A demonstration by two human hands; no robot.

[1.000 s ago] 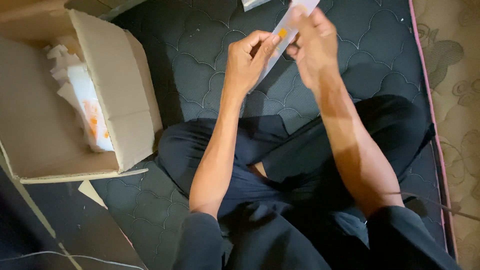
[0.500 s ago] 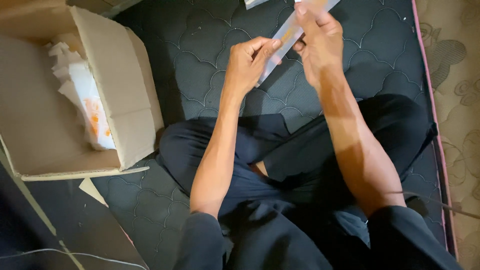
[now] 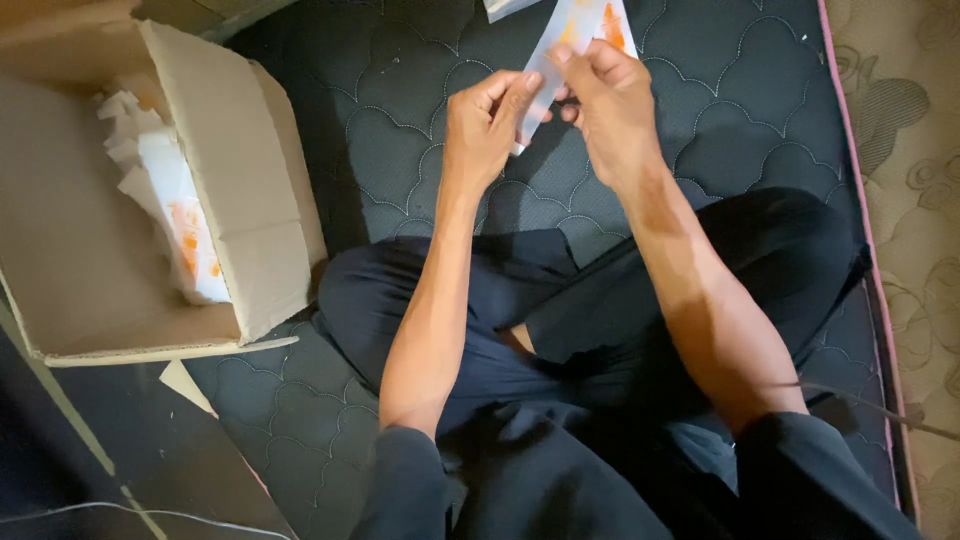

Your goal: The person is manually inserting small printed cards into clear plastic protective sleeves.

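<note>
Both hands pinch a thin packet above the mattress; box of like packets to the left.

Left hand has thumb and fingers closed on the lower edge of the white-and-orange packet; right hand is closed on it just beside, fingertips on top. Packet is held in the air, upper end cut off by the frame. Risk, as I judge it: both holds are fingertip pinches on a slick film (flimsy looking), so a pull apart could tear it unevenly or let it slip onto the mattress. The box sits well apart, so a dropped packet would miss it.
</note>
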